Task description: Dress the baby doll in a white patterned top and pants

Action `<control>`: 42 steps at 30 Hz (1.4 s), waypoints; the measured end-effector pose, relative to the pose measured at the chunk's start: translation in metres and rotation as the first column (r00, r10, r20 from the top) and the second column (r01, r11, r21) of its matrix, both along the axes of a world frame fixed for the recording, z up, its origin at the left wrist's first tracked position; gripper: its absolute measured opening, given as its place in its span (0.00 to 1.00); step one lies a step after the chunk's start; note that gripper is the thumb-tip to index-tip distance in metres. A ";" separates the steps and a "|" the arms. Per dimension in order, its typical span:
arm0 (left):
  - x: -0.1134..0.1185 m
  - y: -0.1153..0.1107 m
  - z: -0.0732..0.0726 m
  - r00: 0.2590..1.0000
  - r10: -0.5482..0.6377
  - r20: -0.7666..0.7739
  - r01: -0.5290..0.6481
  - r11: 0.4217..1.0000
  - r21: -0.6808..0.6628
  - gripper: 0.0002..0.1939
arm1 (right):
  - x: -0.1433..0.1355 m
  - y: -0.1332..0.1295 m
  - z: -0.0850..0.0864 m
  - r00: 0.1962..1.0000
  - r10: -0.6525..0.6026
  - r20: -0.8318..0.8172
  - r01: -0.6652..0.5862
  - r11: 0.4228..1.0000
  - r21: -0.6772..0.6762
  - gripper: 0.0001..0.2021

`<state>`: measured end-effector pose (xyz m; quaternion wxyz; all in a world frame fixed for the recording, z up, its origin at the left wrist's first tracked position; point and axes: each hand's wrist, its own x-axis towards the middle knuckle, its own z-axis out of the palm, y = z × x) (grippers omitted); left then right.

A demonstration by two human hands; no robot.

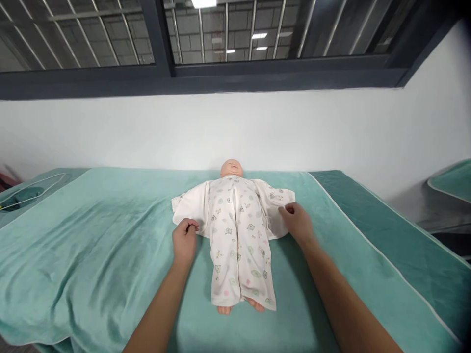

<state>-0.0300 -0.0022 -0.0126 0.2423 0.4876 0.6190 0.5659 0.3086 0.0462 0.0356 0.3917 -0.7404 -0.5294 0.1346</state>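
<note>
Garment (pixel 224 235) on doll (pixel 231 169), between left grip (pixel 185 240), right grip (pixel 299 224)

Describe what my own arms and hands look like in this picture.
Your left hand and right hand are both ungloved. The left forearm and right forearm are bare, with no sleeves, watch or bracelet in view. No ring or marking shows, but some fingers are partly hidden.

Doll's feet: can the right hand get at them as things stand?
Probably yes: the right hand is at the side of the printed garment, but nothing seems to block its way down to the doll's feet, which poke out below.
</note>
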 end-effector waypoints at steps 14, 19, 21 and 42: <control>0.001 0.001 0.002 0.996 -0.027 0.090 0.027 1.000 -0.006 0.09 | -0.128 -0.079 0.034 0.714 0.529 0.458 -0.683 0.670 0.291 0.18; 0.001 0.001 0.003 0.995 -0.032 0.097 0.033 0.999 -0.006 0.10 | -0.097 -0.081 0.024 0.831 0.379 0.407 -0.511 0.809 0.289 0.10; 0.001 0.001 0.004 0.994 -0.030 0.101 0.032 0.999 -0.011 0.10 | -0.089 -0.078 0.022 0.807 0.415 0.421 -0.530 0.823 0.205 0.07; 0.002 -0.001 0.008 0.994 -0.032 0.103 0.036 0.999 -0.033 0.09 | -0.108 0.045 0.074 0.943 0.292 0.163 -0.279 0.956 -0.095 0.15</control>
